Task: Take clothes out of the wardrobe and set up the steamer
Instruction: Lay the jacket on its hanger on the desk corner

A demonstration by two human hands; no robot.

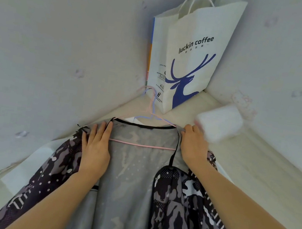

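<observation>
Lying open on the bed (226,163) toward its corner, the camouflage jacket (133,179) runs collar-away; left hand (95,149) presses flat on one shoulder, right hand (193,145) pinches the other.

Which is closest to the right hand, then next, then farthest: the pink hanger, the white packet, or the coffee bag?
From the right hand:
1. Pink hanger, its end right at the fingers inside the camouflage jacket.
2. White packet, just beyond the fingertips, to the right.
3. Coffee bag, standing in the corner behind.
</observation>
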